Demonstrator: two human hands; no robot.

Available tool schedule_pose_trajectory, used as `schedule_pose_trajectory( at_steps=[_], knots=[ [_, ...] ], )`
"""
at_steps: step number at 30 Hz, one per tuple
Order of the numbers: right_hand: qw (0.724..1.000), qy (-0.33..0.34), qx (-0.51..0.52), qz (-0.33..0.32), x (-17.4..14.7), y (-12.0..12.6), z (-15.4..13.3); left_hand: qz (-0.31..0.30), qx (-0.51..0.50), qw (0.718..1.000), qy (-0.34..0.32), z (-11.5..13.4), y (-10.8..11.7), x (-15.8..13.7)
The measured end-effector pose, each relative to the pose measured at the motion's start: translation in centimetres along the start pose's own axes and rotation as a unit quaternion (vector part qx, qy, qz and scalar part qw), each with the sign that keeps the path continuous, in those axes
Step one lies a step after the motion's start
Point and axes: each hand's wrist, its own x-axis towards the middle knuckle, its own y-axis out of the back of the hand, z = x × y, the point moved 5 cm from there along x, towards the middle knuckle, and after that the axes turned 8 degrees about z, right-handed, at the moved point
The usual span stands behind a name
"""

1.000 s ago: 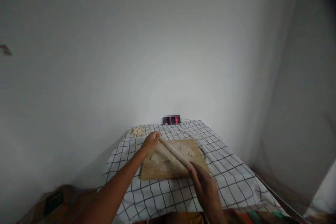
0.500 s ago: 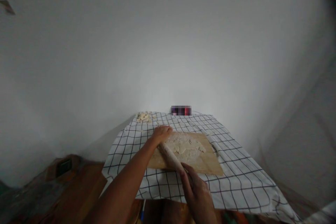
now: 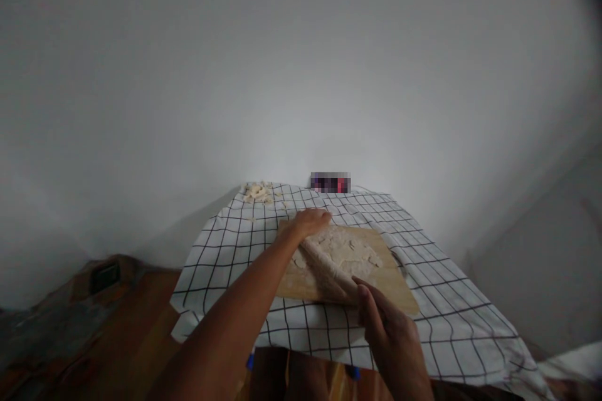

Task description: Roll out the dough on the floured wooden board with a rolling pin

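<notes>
A floury rolling pin [image 3: 330, 268] lies slantwise across a sheet of dough [image 3: 350, 249] on a wooden board [image 3: 395, 285]. My left hand [image 3: 313, 220] is closed over the pin's far end, near the back edge of the board. My right hand [image 3: 388, 319] wraps round the near end at the board's front edge. Dough shows on both sides of the pin, thin and uneven with cracks in its surface; loose flour dusts the wood around it. The pin's ends are hidden in my hands.
A checked cloth [image 3: 226, 257] covers the table. At its back left corner lies a heap of dough scraps [image 3: 258, 192]. A blurred dark object [image 3: 330, 182] stands at the back edge, by the white wall [image 3: 301, 75]. A brown box-like object [image 3: 106, 276] sits low on the left.
Both hands have moved the rolling pin rightward over the dough, so dough now shows on its left too. The camera view has also shifted slightly.
</notes>
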Motion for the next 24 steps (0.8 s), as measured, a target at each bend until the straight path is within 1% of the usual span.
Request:
schedule_pose_trajectory(
  at_steps=[3, 5, 7, 9, 12, 16, 19, 22, 24],
  knots=[
    [1.0, 0.024, 0.01, 0.002, -0.7, -0.3, -0.4, -0.022, -0.008, 0.999, -0.021, 0.1, 0.1, -0.9],
    [0.998, 0.057, 0.021, -0.002, -1.6, -0.6, -0.8, -0.007, -0.011, 1.0, -0.018, -0.2, 0.4, -1.7],
    [0.995, 0.096, 0.03, -0.017, -2.8, -1.1, -1.4, 0.005, -0.006, 1.0, -0.015, -0.6, 0.7, -2.6],
    [0.992, 0.121, 0.03, -0.032, -4.3, -1.8, -1.8, 0.013, 0.003, 1.0, -0.021, -1.2, 1.0, -3.5],
    [0.993, 0.111, 0.025, -0.036, -6.5, -3.0, -2.4, 0.026, 0.014, 0.998, -0.049, -2.1, 1.6, -4.9],
    [0.997, 0.076, 0.026, -0.011, -8.6, -4.1, -3.5, 0.062, -0.012, 0.995, -0.079, -4.0, 2.8, -7.1],
    [0.996, 0.075, 0.039, 0.001, -9.1, -4.3, -4.2, 0.07, -0.026, 0.995, -0.068, -5.7, 3.4, -8.6],
    [0.993, 0.089, 0.069, -0.038, -8.8, -4.4, -4.3, 0.071, -0.02, 0.997, -0.038, -7.0, 3.6, -9.4],
    [0.99, 0.084, 0.089, -0.065, -8.5, -4.4, -4.0, 0.08, -0.015, 0.996, -0.023, -7.2, 3.6, -9.6]
  ],
)
